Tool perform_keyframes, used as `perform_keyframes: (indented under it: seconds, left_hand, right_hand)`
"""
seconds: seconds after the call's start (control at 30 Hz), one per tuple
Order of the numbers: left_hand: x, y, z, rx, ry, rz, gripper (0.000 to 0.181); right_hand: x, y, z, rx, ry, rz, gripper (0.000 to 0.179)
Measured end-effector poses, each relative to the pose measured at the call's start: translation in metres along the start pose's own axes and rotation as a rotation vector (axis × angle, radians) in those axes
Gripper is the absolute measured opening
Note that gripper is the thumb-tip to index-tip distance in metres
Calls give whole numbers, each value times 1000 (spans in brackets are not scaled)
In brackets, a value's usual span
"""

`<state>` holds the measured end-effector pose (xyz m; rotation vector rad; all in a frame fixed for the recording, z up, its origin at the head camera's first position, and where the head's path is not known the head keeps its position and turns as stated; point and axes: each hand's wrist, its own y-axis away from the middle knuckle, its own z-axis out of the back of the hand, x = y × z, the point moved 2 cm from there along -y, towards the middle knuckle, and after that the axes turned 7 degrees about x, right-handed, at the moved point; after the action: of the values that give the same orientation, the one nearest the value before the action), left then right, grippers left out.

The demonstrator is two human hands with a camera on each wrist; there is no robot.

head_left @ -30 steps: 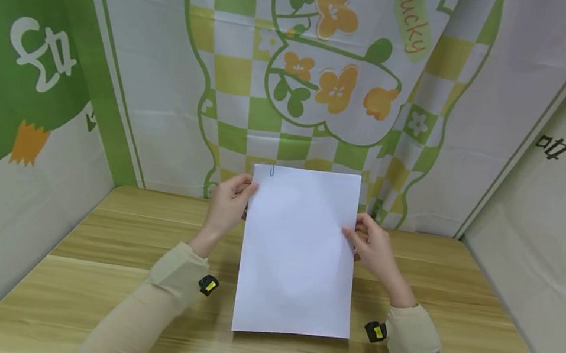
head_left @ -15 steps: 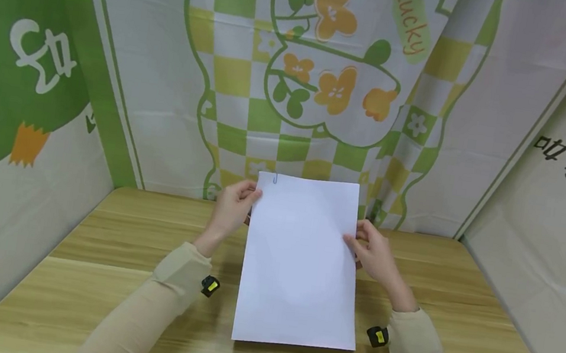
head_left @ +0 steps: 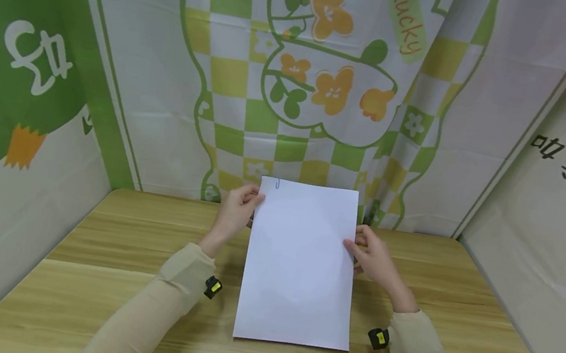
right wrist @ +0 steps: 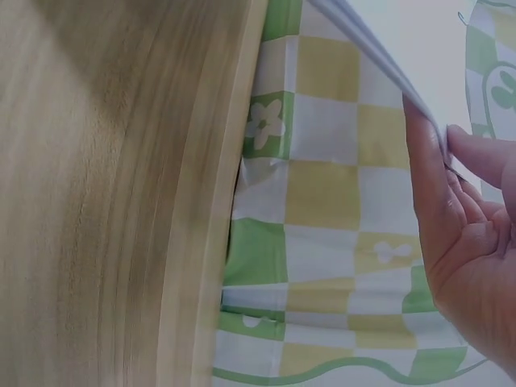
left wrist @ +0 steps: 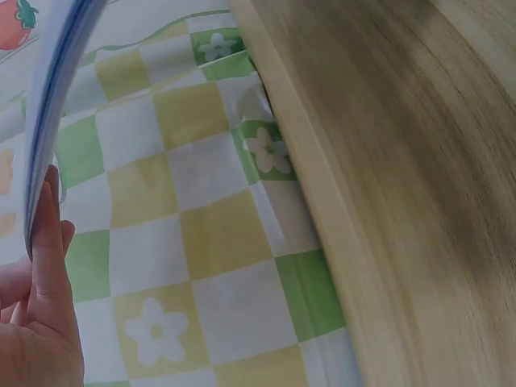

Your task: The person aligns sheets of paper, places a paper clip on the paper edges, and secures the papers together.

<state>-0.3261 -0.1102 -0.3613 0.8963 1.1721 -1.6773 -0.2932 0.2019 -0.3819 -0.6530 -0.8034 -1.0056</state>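
A stack of white paper (head_left: 301,262) is held up over the table in the head view, its blank face toward me. A small blue paper clip (head_left: 277,183) sits on its top edge near the left corner. My left hand (head_left: 237,209) pinches the upper left edge, thumb in front and fingers behind. Lower on the right edge, my right hand (head_left: 372,254) pinches the stack the same way. Seen edge-on in the left wrist view, the paper stack (left wrist: 50,105) shows several layers between thumb and fingers. The right wrist view shows the right hand (right wrist: 468,218) gripping the other edge.
The wooden table (head_left: 104,272) lies beneath, its far edge against a checked curtain (head_left: 229,116). Printed cloth walls stand on the left and right. A black band with a yellow mark is at each wrist, the left one (head_left: 213,287) and the right one (head_left: 378,338).
Both hands have lowered the paper stack slightly and brought it a little nearer, with the left hand shifting a bit to the right. The grips stay the same.
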Motion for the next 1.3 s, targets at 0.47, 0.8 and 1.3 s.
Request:
perform_keyframes:
  seconds: [0.47, 0.8, 1.3]
  left_hand:
    - [6, -9, -3, -22, -52, 28, 24]
    - [11, -13, -5, -37, -88, 46, 22]
    - [24, -20, -8, -55, -93, 126, 22]
  right_hand:
    - [-10, -9, -1, 10, -56, -21, 24]
    - [-17, -14, -2, 38, -84, -40, 29]
    - [-27, -25, -4, 30, -60, -101, 32]
